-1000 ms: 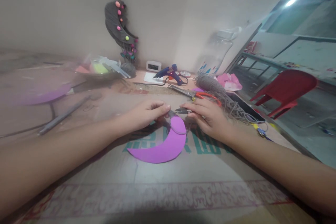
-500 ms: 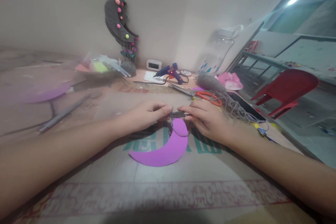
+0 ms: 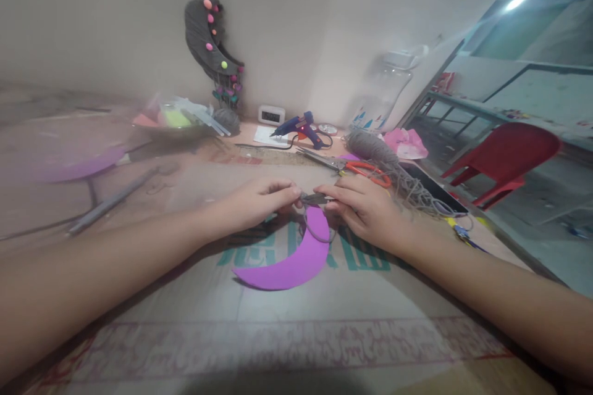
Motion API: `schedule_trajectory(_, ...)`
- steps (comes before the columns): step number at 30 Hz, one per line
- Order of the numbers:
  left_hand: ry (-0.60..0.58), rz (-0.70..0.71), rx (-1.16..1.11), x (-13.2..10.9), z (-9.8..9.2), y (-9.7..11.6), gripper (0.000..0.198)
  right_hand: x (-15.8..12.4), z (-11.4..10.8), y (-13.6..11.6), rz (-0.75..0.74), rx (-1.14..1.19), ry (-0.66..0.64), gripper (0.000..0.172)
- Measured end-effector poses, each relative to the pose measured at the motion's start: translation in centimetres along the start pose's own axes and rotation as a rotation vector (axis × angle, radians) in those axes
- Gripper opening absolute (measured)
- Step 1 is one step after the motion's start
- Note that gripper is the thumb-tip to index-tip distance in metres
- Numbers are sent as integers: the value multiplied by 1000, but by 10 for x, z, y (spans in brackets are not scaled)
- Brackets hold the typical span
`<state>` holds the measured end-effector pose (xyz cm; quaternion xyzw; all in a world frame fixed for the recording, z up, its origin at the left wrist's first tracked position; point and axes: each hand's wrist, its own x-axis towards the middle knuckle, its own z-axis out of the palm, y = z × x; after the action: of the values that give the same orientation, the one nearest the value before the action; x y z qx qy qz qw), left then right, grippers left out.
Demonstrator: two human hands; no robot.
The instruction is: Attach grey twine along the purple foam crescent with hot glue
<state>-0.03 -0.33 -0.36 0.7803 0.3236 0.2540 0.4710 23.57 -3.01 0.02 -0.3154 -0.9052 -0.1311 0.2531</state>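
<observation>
Purple foam crescent (image 3: 291, 262) lies at six o'clock below both hands; left hand (image 3: 259, 200) pinched shut, right hand (image 3: 365, 207) clamping snips (image 3: 315, 199).

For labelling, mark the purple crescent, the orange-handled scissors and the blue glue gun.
purple crescent (image 3: 296, 262), head view, broad middle.
orange-handled scissors (image 3: 341, 165), head view, near the pivot.
blue glue gun (image 3: 295, 126), head view, barrel.

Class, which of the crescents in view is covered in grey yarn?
The grey crescent at the back wall, dotted with coloured balls. The purple crescent lying flat on the cardboard is plain.
</observation>
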Motion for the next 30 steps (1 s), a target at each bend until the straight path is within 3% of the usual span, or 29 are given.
schedule_trajectory(22, -2, -8, -6, 1, 1, 1, 36, 1, 0, -1, -8, 42, -18, 27)
schedule_trajectory(30, -3, -27, -18, 1, 0, 0, 36, -4, 1, 5, 148, 121, 36, 31)
